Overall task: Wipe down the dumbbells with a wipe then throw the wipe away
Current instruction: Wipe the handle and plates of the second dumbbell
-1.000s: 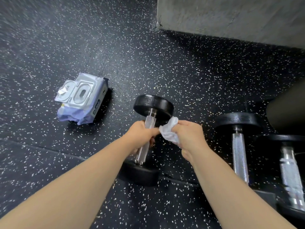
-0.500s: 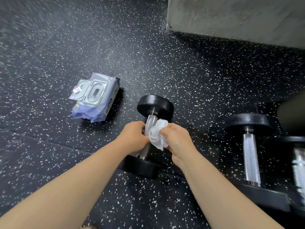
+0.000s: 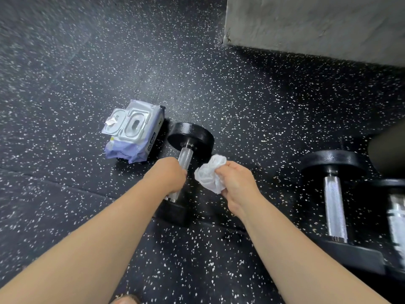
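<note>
Head view: you look down at a black rubber floor (image 3: 219,102) flecked with white
Wipes pack (image 3: 134,132): a soft lilac pouch lying flat, its rigid clear lid flipped open; you cannot tell how many wipes remain inside
Your left hand (image 3: 167,175): curled tight around the knurled metal handle of the dumbbell (image 3: 190,137), whose round black heads sit just beside the pack
Your right hand (image 3: 235,179): fingers pinched closed on the wipe (image 3: 210,174), a crumpled white wad held just right of the handle, apart from it
Other dumbbells (image 3: 333,200): well to your right, same black heads and knurled bars
Concrete block (image 3: 317,25): rough grey, top right
</note>
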